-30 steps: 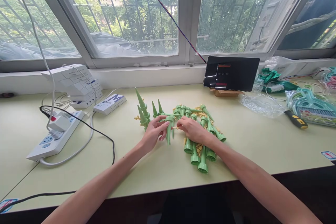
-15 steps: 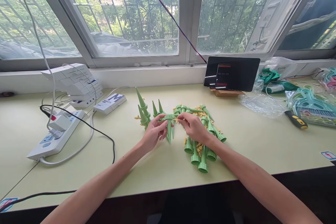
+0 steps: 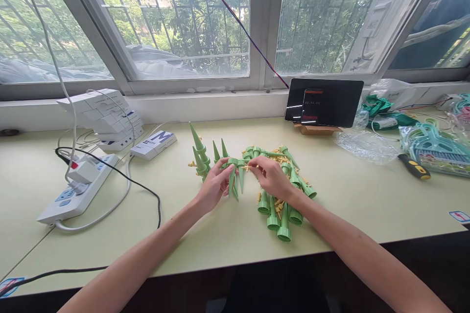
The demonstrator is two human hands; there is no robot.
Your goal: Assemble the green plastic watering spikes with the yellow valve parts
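A green plastic spike [image 3: 232, 176] is pinched point-down by the left hand [image 3: 215, 187] near the tabletop's [image 3: 205, 239] middle, exposing its side port to a small yellow peg [image 3: 246, 167] pinched in the right hand [image 3: 272, 178] fingers.

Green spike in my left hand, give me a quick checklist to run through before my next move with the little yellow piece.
1. Left hand grips the green spike, tip pointing down: ok.
2. Right hand pinches a small yellow piece at its fingertips: ok.
3. Yellow piece sits close to the spike's wide top end: ok.
4. Yellow piece seated in the spike: cannot tell, too small to see.
5. Pile of green spikes lies by the right wrist, within reach: ok.
6. Black cable lies on the table, apart from both hands: ok.
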